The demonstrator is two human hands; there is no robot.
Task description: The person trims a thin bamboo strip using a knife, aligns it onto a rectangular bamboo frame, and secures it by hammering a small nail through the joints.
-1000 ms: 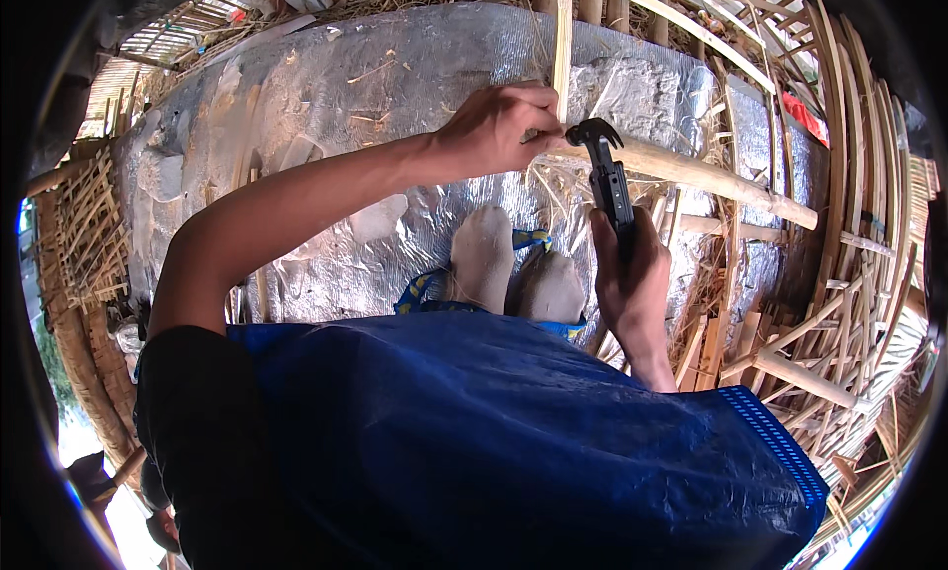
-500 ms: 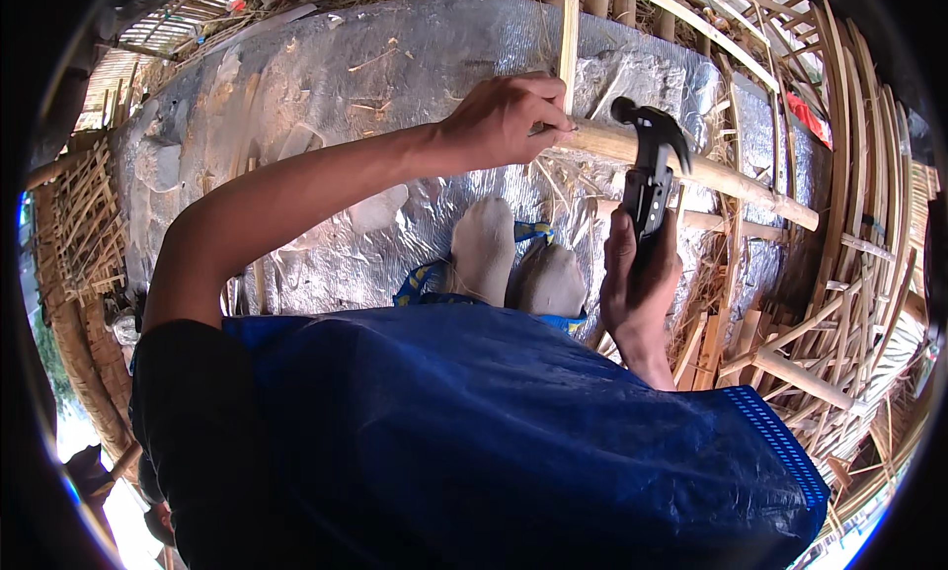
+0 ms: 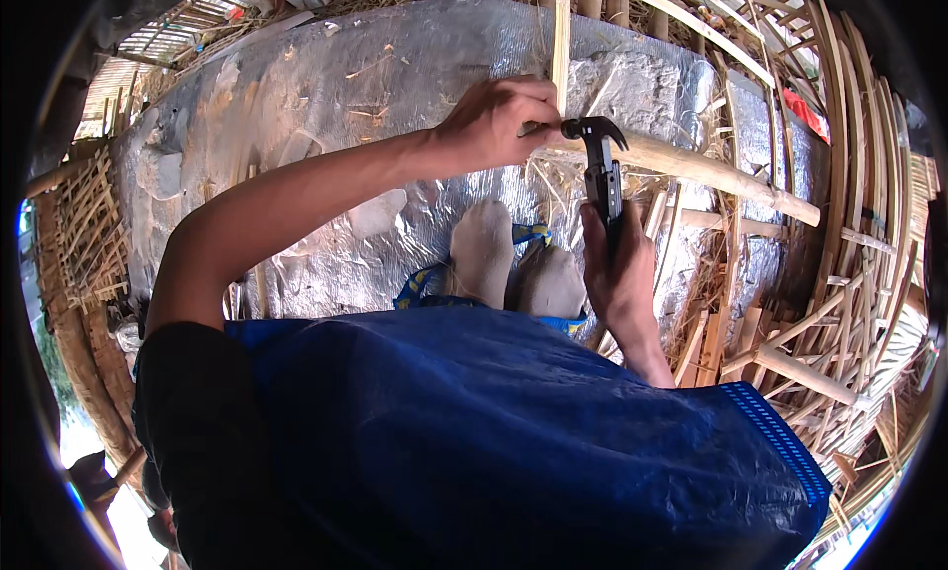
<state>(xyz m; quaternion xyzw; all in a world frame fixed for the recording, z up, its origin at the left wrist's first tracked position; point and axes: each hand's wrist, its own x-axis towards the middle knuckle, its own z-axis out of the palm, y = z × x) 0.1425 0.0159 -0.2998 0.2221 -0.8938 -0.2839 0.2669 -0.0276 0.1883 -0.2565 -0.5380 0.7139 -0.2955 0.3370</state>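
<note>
My right hand grips the handle of a black claw hammer, whose head sits close against the fingers of my left hand. My left hand is closed at the spot where a thin upright bamboo strip meets a thick pale wooden pole; something small seems pinched in its fingers, too small to name. The pole runs from my left hand down to the right. My two feet in light socks rest below the pole.
A silver foil-like sheet covers the ground ahead. Woven bamboo frames curve along the right side and the left edge. Loose bamboo offcuts lie at the right. A blue woven sheet covers my lap.
The hammer rose up and to the right half a second ago, then came down again to the pole beside my left hand. My left hand has stayed at the joint.
</note>
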